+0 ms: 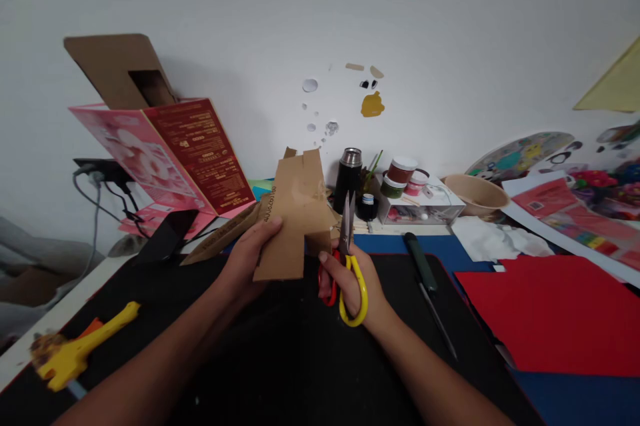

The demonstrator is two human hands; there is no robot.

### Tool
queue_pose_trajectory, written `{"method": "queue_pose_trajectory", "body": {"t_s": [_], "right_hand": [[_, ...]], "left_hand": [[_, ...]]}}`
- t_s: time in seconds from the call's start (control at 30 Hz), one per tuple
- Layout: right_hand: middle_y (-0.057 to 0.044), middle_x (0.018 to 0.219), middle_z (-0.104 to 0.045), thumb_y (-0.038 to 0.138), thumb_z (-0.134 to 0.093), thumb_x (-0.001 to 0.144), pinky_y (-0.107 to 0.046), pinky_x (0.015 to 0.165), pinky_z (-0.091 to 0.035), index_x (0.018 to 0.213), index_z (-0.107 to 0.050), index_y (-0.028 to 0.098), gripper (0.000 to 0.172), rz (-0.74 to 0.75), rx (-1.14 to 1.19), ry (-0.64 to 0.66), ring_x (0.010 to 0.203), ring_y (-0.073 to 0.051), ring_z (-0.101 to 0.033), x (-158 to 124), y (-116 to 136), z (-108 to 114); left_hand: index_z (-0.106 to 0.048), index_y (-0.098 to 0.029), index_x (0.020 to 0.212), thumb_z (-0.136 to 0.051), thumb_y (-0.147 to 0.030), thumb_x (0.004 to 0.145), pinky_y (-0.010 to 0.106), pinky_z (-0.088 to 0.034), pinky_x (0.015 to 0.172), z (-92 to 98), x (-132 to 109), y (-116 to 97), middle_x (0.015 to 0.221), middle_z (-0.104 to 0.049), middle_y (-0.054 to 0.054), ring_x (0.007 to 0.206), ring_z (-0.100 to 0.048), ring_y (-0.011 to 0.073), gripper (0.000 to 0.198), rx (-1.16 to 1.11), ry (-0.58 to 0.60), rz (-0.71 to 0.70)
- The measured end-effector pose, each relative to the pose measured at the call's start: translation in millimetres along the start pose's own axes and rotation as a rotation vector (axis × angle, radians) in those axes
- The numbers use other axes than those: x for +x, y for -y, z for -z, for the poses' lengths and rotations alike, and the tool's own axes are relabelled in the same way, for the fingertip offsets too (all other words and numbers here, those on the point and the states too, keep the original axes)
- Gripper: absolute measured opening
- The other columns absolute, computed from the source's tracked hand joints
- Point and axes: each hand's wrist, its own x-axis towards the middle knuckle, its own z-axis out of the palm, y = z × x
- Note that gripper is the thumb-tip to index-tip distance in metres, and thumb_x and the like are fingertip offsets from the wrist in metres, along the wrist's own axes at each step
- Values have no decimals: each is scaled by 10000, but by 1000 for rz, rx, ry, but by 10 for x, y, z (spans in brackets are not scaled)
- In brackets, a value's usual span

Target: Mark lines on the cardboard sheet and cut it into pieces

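Note:
My left hand (249,254) grips a brown cardboard piece (295,213) by its left edge and holds it upright above the black mat (280,359). My right hand (356,283) is closed in the red and yellow handles of a pair of scissors (346,259). The blades point up, just right of the cardboard's lower right edge. A thin cardboard strip (225,234) lies behind my left hand.
A yellow glue gun (80,349) lies at the near left. A dark-handled knife (427,286) and a red sheet (560,313) lie to the right. Behind stand a black flask (349,178), paint jars (403,171), a bowl (475,194) and a pink box (170,156).

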Motion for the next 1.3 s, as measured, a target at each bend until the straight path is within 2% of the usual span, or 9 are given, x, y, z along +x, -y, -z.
{"method": "queue_pose_trajectory", "body": {"t_s": [0.1, 0.33, 0.5, 0.6, 0.7, 0.83, 0.93, 1.1, 1.3], "right_hand": [[62, 482, -633, 591, -811, 826, -197, 362, -453, 1008, -563, 216, 485, 12, -10, 0, 370, -141, -582, 3, 2, 6], [52, 502, -639, 689, -773, 832, -204, 351, -447, 970, -576, 206, 540, -44, -53, 48, 378, -146, -592, 10, -33, 7], [51, 523, -658, 724, -747, 852, -211, 374, -471, 1032, -585, 196, 581, -65, -23, 161, 375, -145, -597, -29, -28, -17], [39, 548, -669, 722, -719, 887, -203, 380, -469, 1048, -605, 187, 570, -106, -56, 266, 384, -136, -593, -88, -15, -39], [44, 560, -661, 731, -720, 881, -197, 376, -450, 1084, -627, 184, 590, -180, -104, 381, 388, -130, -583, -153, -24, -62], [25, 646, -692, 706, -729, 893, -193, 432, -468, 1141, -653, 178, 588, -230, -165, 511, 461, -120, -612, -218, -17, -89], [3, 709, -713, 674, -735, 906, -194, 491, -483, 1131, -663, 177, 551, -225, -181, 531, 552, -124, -645, -241, 36, -99], [-11, 743, -731, 656, -738, 911, -234, 587, -522, 1126, -666, 176, 530, -202, -190, 545, 632, -147, -689, -247, 107, -88], [-17, 752, -738, 686, -751, 893, -250, 593, -522, 1146, -661, 182, 571, -200, -188, 559, 648, -163, -701, -253, 99, -75]], "left_hand": [[-728, -137, 850, -869, -430, 689, 275, -523, 470, 4, 6, 7, 625, -694, 55, 505, -631, 185, 363, 7, 0, -11], [-712, -174, 915, -891, -515, 702, 275, -535, 504, 61, 33, 39, 650, -701, 14, 609, -705, 228, 440, 101, -74, -204], [-719, -214, 1037, -838, -518, 801, 312, -635, 736, 103, 78, -43, 881, -788, 26, 880, -772, 250, 403, 70, -200, -449], [-702, -228, 993, -853, -471, 789, 320, -646, 822, 101, 129, -132, 947, -796, 28, 971, -772, 257, 351, -33, -290, -573], [-712, -224, 1027, -831, -449, 818, 315, -638, 882, 137, 196, -171, 1038, -802, 44, 1044, -767, 252, 328, -59, -306, -632], [-731, -222, 1115, -775, -483, 886, 291, -621, 901, 238, 257, -114, 1130, -801, 52, 1098, -758, 243, 351, 56, -263, -631], [-730, -222, 1134, -776, -502, 880, 292, -627, 856, 273, 258, -70, 1111, -805, 48, 1053, -768, 245, 381, 112, -228, -590], [-722, -225, 1072, -840, -486, 802, 301, -640, 812, 221, 252, -137, 1024, -808, 38, 971, -784, 245, 393, -2, -256, -568], [-719, -240, 1028, -852, -483, 785, 322, -653, 785, 190, 244, -217, 985, -809, 43, 993, -786, 281, 368, -70, -240, -543]]}}
